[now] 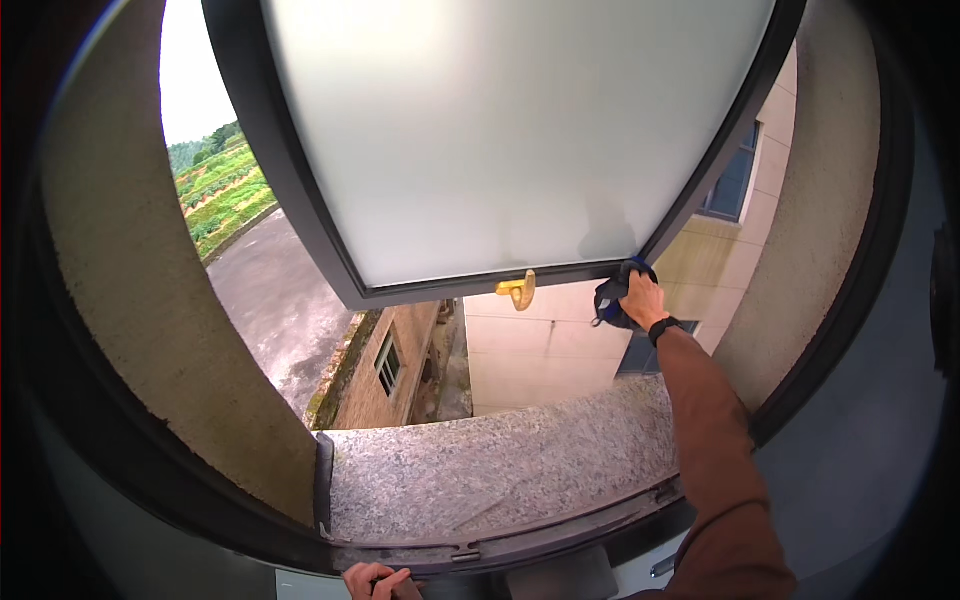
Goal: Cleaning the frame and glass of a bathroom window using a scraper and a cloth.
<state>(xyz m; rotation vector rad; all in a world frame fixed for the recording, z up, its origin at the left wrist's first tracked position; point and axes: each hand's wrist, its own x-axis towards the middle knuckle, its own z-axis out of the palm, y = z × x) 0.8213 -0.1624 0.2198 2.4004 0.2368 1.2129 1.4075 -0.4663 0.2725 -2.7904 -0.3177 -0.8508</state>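
Note:
A top-hung window sash with a frosted glass pane [510, 150] is swung outward before me. My right hand [643, 300] reaches through the opening and presses a dark cloth [613, 300] against the lower right corner of the sash's dark metal frame [442, 286]. On the same bottom rail, left of the cloth, sits a yellow window handle [519, 289]. My left hand [380, 582] is at the bottom of the view, its fingers bent at the inner edge of the window frame [420, 559]. Part of that hand is cut off, and whether it grips the edge is unclear.
A speckled stone sill [495, 472] lies below the opening, between two rough plastered reveals [180, 285] [817, 217]. Outside there is a drop to a brick building [367, 375], a paved road [277, 292] and a pale tiled wall [540, 345]. A metal catch [466, 555] sits on the lower frame.

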